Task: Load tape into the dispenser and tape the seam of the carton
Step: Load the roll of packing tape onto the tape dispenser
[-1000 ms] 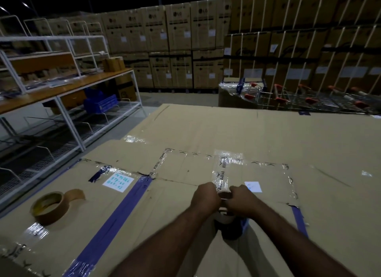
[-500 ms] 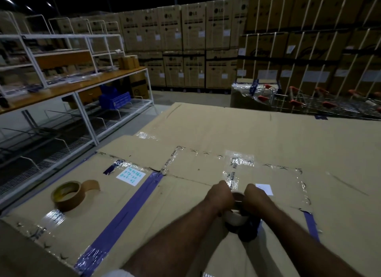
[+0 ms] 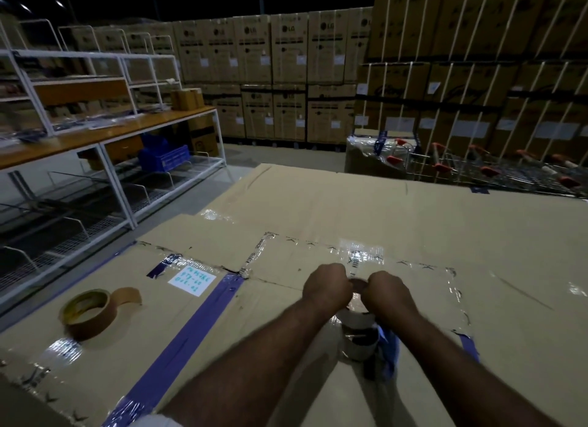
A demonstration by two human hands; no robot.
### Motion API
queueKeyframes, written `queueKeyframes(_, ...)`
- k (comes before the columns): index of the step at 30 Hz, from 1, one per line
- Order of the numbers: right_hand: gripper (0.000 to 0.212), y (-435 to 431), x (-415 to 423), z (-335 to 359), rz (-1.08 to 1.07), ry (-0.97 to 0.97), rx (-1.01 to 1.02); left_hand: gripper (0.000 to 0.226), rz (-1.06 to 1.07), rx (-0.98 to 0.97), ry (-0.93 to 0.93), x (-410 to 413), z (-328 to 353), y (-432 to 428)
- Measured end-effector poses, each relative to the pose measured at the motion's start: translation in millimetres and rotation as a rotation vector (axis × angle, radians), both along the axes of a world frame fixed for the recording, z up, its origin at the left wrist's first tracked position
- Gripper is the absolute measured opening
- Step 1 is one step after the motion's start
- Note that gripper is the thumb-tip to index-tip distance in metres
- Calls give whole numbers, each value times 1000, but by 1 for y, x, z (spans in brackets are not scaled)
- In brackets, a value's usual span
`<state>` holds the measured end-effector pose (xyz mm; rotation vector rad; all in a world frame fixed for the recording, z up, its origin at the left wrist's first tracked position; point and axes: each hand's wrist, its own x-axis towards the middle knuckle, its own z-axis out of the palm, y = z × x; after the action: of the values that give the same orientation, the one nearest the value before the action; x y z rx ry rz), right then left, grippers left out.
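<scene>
A large flat carton (image 3: pixel 397 223) fills the foreground, with a seam (image 3: pixel 280 285) running across it just beyond my fists. My left hand (image 3: pixel 327 288) and my right hand (image 3: pixel 386 293) are fisted close together, pinching a strip of clear tape (image 3: pixel 358 302) pulled up between them. Under my wrists stands a blue tape dispenser (image 3: pixel 386 352) holding a clear tape roll (image 3: pixel 358 334). A spare brown tape roll (image 3: pixel 87 313) lies on the carton at the left, its loose end curling out.
A purple tape band (image 3: pixel 191 334) and a white label (image 3: pixel 192 280) mark the carton at the left. White wire shelving (image 3: pixel 105 146) with a blue crate (image 3: pixel 164 158) stands further left. Stacked cartons (image 3: pixel 273 73) form the back wall. Shopping trolleys (image 3: pixel 477 169) stand at the right.
The camera has shifted left, so everything sits further right in view. My hands have lifted slightly away from the dispenser, drawing the tape strip up between them.
</scene>
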<state>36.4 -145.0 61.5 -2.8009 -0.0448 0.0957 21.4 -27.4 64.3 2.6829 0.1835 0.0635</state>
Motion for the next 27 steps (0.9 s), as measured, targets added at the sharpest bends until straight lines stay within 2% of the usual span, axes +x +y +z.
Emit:
queueKeyframes(2,4,17,3,10,21,-12,18,15,1,55,-53,0,13,18)
queueKeyframes(4,10,42,8,19,45,-2,58,14,11,121,-89,0,25,42)
queueKeyframes(10,17,153,20,38,209,-44,188,18,124,258,-149,-6,49,148)
queueKeyframes(14,19,238,25,32,309,-37,308,11,294,213,-148,-13,43,238)
queueKeyframes(19,31,328,22,-5,421,10,272,14,370,169,-18,-34,17,326)
queueKeyframes(22,28,360,24,-35,438,13,229,25,372,102,-21,-47,-2,357)
queueKeyframes(24,32,376,27,-52,456,20,217,23,432,50,-32,-53,-12,371)
queueKeyframes(27,34,395,31,-65,469,61,175,20,459,70,21,-53,-25,382)
